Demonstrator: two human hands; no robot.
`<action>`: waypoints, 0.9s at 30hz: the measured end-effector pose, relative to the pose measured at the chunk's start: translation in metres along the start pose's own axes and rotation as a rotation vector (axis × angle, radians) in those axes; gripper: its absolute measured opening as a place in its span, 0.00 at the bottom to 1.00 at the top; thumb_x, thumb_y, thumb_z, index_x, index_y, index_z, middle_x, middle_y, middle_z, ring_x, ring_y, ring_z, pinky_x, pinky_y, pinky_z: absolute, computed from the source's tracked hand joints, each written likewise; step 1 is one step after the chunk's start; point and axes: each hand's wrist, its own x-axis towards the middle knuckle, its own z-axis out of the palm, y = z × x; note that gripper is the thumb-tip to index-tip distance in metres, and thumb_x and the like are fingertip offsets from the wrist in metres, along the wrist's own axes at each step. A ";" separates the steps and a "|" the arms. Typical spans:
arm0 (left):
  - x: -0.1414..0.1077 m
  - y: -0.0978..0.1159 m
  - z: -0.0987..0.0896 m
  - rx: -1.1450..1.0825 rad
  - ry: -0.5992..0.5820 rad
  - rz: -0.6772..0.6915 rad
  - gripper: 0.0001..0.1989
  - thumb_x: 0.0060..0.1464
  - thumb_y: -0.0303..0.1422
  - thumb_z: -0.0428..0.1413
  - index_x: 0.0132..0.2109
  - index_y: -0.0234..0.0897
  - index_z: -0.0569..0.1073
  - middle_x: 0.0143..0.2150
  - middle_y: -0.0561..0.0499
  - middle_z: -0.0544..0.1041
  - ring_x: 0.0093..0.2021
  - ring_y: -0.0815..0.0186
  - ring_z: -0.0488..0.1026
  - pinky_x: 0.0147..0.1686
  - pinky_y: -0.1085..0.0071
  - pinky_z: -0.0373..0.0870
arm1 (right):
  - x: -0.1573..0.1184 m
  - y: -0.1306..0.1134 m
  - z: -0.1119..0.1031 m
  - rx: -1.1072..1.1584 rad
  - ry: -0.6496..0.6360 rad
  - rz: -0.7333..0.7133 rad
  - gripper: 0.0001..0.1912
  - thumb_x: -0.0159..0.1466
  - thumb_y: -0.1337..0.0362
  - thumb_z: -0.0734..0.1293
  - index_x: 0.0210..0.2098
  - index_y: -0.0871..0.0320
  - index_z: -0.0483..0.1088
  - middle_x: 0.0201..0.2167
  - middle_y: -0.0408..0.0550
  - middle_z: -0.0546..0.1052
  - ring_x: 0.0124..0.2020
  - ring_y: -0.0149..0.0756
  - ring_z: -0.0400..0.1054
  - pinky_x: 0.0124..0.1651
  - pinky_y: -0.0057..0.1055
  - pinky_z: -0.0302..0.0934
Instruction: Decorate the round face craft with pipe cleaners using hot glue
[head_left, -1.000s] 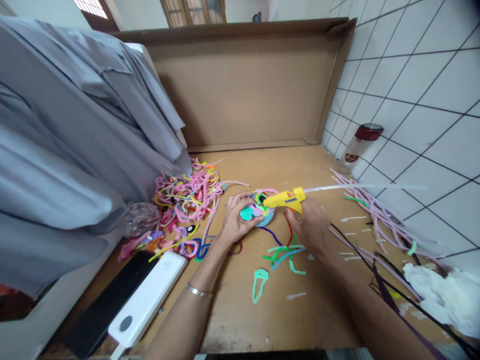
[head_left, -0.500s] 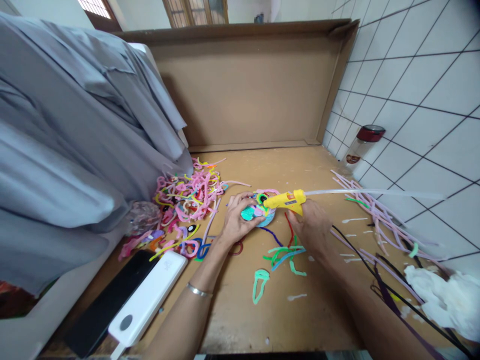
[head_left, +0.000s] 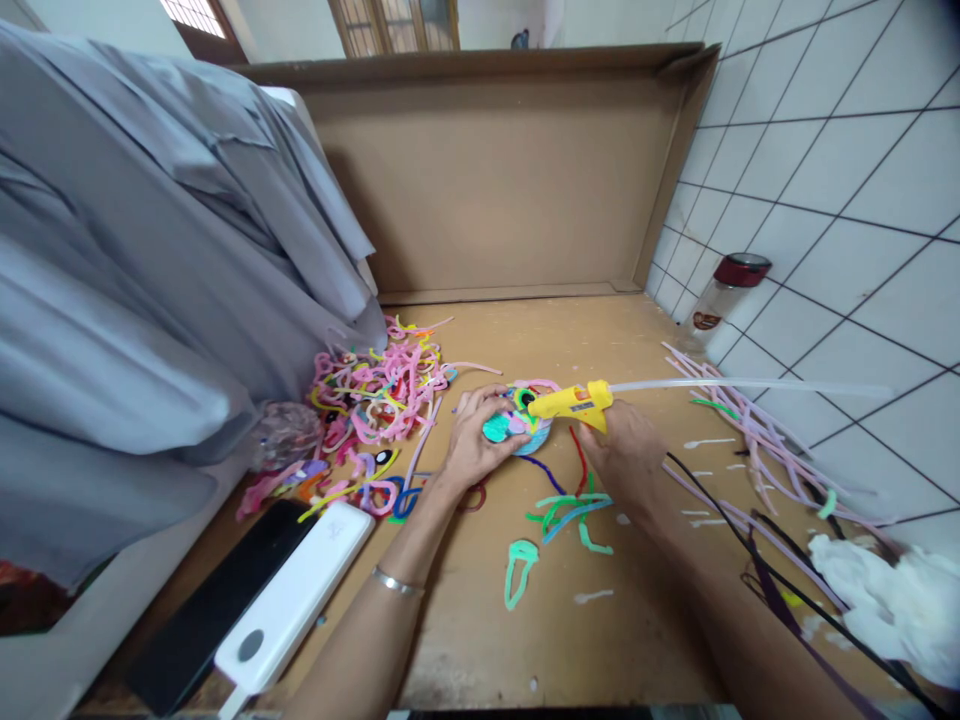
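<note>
Near the middle of the table, my left hand (head_left: 478, 432) grips a colourful pipe-cleaner figure (head_left: 534, 437) in blue, teal and pink, with a round black eye ringed in green and yellow. My right hand (head_left: 626, 445) is wrapped round the handle of a yellow hot glue gun (head_left: 576, 402). A long clear glue stick (head_left: 720, 384) sticks out of the gun's back toward the right. The nozzle points left and meets the figure by the eye; whether it touches is too small to tell. Below lie green and blue pipe cleaners (head_left: 566, 510) and a mint-green loop (head_left: 519, 575).
Tangled pink pipe cleaners (head_left: 397, 390) pile up at the left, by a grey cloth (head_left: 150, 260). A white power bank (head_left: 296, 610) and a black slab (head_left: 202, 620) lie front left. Lilac pipe cleaners (head_left: 757, 430), black cables (head_left: 735, 530), white tissue (head_left: 892, 600) and a red-lidded jar (head_left: 724, 295) are right.
</note>
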 end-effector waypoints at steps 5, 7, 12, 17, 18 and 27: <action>0.000 0.001 0.000 0.001 -0.007 0.001 0.18 0.49 0.45 0.64 0.43 0.40 0.72 0.55 0.43 0.73 0.55 0.55 0.69 0.55 0.56 0.65 | -0.004 0.005 0.004 -0.003 -0.004 -0.037 0.05 0.64 0.62 0.63 0.36 0.57 0.66 0.26 0.48 0.71 0.29 0.39 0.65 0.31 0.32 0.51; 0.000 0.001 0.000 -0.001 -0.003 0.006 0.18 0.49 0.45 0.64 0.43 0.40 0.72 0.55 0.43 0.73 0.55 0.55 0.69 0.55 0.57 0.65 | -0.004 0.004 0.004 0.003 -0.008 -0.027 0.05 0.64 0.62 0.63 0.36 0.57 0.66 0.26 0.48 0.71 0.29 0.39 0.65 0.31 0.32 0.52; 0.000 0.000 0.000 0.012 -0.001 0.002 0.18 0.49 0.45 0.64 0.43 0.40 0.73 0.54 0.42 0.73 0.55 0.54 0.69 0.55 0.55 0.65 | -0.001 0.003 0.001 0.044 -0.015 -0.007 0.04 0.64 0.63 0.62 0.34 0.57 0.66 0.26 0.47 0.71 0.29 0.39 0.64 0.31 0.32 0.51; 0.000 -0.002 0.001 0.007 0.005 0.017 0.18 0.49 0.45 0.64 0.44 0.40 0.73 0.54 0.43 0.73 0.55 0.55 0.69 0.54 0.56 0.65 | -0.001 0.007 -0.001 0.008 -0.020 -0.069 0.04 0.64 0.63 0.62 0.36 0.57 0.67 0.26 0.48 0.72 0.30 0.39 0.64 0.31 0.32 0.51; 0.000 -0.002 0.001 0.005 0.006 0.018 0.19 0.49 0.44 0.64 0.44 0.40 0.72 0.54 0.43 0.73 0.55 0.55 0.69 0.54 0.57 0.65 | -0.001 0.007 -0.001 0.001 -0.016 -0.078 0.04 0.64 0.64 0.62 0.36 0.57 0.67 0.26 0.48 0.72 0.30 0.39 0.64 0.31 0.32 0.51; 0.000 0.000 0.000 0.003 -0.012 -0.016 0.19 0.49 0.45 0.64 0.44 0.40 0.73 0.55 0.43 0.73 0.56 0.54 0.69 0.55 0.56 0.65 | 0.001 0.000 -0.004 0.046 0.028 0.008 0.02 0.62 0.65 0.62 0.33 0.56 0.65 0.26 0.48 0.71 0.30 0.40 0.64 0.31 0.33 0.51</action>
